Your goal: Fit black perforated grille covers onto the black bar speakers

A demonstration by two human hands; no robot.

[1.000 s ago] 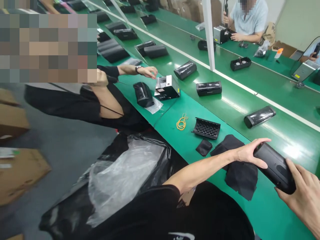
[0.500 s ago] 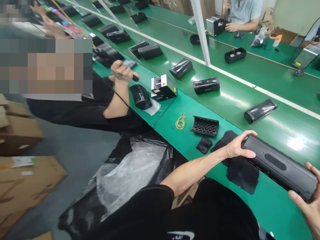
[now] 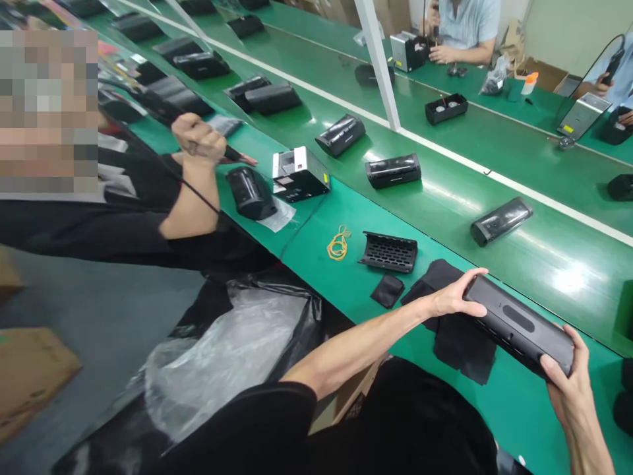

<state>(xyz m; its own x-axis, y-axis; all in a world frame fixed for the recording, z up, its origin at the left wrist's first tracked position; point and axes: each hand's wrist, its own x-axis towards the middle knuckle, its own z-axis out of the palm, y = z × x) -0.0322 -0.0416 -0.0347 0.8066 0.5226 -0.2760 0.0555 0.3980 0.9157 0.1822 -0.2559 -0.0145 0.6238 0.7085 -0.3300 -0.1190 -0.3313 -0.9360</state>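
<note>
I hold a long black speaker body [image 3: 519,324] by its two ends, just above the green bench [image 3: 494,409]. My left hand [image 3: 457,298] wraps the near-left end. The far-right end sits in the fingers of my right hand [image 3: 568,379]. Under the speaker lie pieces of black cloth [image 3: 459,343]. A smaller black cloth patch [image 3: 388,290] and a black perforated grille [image 3: 390,251] lie just to the left of my left hand.
Yellow rubber bands [image 3: 337,243] lie beyond the grille. Several wrapped black speakers [image 3: 500,221] ride the conveyor. A co-worker's hand [image 3: 198,137] grips a tool at the left beside a black unit [image 3: 250,192] and a box [image 3: 298,173]. A plastic-lined bag [image 3: 222,363] stands by my knees.
I turned the speaker from end-on to lengthwise and lowered it over the cloth, my right hand shifting to its far end. The co-worker's hand pulled back and clenched a tool.
</note>
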